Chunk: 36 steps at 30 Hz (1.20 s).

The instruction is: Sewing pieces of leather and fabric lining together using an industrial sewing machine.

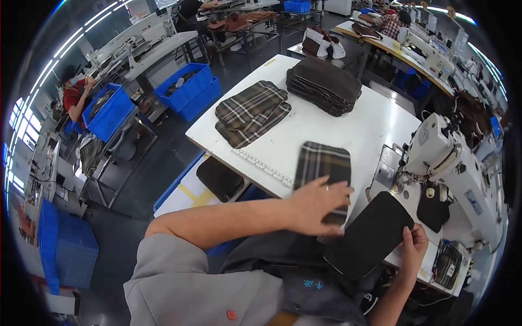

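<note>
Grey jacket cloth [206, 290] with a round red button is filling the space nearest, and a dark grey apron [293, 255] is showing beside it; beyond them, the person's left hand [318, 206], wearing a ring, is spreading palm down with fingers loosely apart, gripping nothing that I am seeing; it is covering the lower part of a brown, black and white plaid fabric piece with rounded corners [324, 157], though blur is keeping me from telling how firmly it is touching; the right hand [414, 242] is closing thumb against fingers, pinching the right edge of a flat, near-black, rounded-corner panel [370, 233], which is slanting across the near edge of a smooth white worktable [375, 130]; a white industrial sewing machine [435, 149] is standing to the right; farther back, folded plaid pieces [253, 111] are lying beside a thick stack of dark brown panels [323, 87].
</note>
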Available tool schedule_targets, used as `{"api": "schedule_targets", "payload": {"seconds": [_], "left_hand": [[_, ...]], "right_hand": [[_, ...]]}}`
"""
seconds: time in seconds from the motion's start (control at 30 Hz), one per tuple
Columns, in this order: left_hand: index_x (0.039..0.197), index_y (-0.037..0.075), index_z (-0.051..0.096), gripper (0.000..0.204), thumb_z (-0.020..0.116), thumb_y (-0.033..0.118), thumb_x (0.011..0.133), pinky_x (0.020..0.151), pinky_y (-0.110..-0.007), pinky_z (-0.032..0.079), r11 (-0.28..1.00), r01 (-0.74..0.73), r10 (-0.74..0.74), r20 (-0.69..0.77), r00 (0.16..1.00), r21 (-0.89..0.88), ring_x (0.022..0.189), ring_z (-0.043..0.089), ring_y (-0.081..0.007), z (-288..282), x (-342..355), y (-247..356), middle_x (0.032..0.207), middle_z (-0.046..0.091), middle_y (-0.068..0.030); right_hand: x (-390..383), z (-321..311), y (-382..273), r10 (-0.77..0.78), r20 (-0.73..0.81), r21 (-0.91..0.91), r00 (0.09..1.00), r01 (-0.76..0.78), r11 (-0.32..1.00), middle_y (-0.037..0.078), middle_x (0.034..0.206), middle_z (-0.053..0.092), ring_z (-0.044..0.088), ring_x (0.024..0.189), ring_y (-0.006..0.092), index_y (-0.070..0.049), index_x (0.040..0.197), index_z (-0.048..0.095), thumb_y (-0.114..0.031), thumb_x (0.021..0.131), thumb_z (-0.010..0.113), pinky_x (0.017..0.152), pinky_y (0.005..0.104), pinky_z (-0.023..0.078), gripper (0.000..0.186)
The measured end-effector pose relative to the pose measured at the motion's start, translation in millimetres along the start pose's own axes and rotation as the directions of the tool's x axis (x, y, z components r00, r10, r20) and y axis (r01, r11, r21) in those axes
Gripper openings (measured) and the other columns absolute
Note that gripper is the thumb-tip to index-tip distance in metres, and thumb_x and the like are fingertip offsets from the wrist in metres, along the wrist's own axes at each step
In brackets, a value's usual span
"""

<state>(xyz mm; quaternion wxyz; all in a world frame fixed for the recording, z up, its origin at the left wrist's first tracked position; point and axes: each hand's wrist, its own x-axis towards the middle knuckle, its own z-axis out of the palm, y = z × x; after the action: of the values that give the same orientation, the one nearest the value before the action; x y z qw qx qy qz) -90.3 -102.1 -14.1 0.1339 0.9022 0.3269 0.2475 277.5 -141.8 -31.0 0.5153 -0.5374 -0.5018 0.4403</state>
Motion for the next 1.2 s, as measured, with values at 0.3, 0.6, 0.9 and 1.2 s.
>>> {"api": "schedule_targets", "payload": {"seconds": [0.3,0.6,0.9,1.2], "left_hand": [[0.134,0.007,0.063,0.047,0.071,0.032,0.096,0.113,-0.052,0.041,0.986,0.165,-0.161,0.136,0.978,-0.020,0.131,0.060,-0.0280,-12,61,3,0.143,0.063,-0.0092],[0.107,0.004,0.074,0.046,0.087,0.038,0.080,0.092,-0.042,0.056,0.977,0.194,-0.167,-0.258,0.952,0.084,0.092,0.073,-0.0345,4,94,-54,0.102,0.077,-0.0121],[0.103,-0.002,0.077,0.020,0.075,0.018,0.098,0.071,-0.024,0.050,0.635,0.447,-0.421,0.202,0.884,-0.631,0.078,0.061,-0.0058,-6,85,29,0.084,0.072,-0.0007],[0.106,-0.004,0.079,0.019,0.075,0.012,0.099,0.071,-0.024,0.049,0.589,0.374,-0.337,0.203,0.919,-0.716,0.078,0.060,-0.0049,-11,69,59,0.084,0.076,-0.0027]], "right_hand": [[-42,-23,-8,-0.209,-0.050,0.073,0.977,0.212,0.975,0.002,0.090,0.062,0.054,0.084,0.0120,0.001,0.096,0.070,-0.017,0.094,0.079,0.078,0.0262,0.042,0.020],[-55,41,-70,-0.222,0.220,0.146,0.950,0.193,0.970,0.005,0.089,0.067,0.060,0.083,0.0132,0.001,0.093,0.070,0.003,0.087,0.077,0.076,0.0276,0.047,0.010],[-31,80,-60,-0.103,0.084,0.245,0.991,0.079,0.966,0.001,0.093,0.067,0.058,0.085,0.0094,-0.001,0.096,0.070,-0.006,0.094,0.077,0.080,0.0246,0.048,0.009],[-32,86,-48,-0.200,-0.022,0.328,0.980,0.196,0.924,0.002,0.101,0.067,0.060,0.088,0.0064,-0.003,0.093,0.066,-0.004,0.094,0.078,0.083,0.0228,0.049,0.012]]}}
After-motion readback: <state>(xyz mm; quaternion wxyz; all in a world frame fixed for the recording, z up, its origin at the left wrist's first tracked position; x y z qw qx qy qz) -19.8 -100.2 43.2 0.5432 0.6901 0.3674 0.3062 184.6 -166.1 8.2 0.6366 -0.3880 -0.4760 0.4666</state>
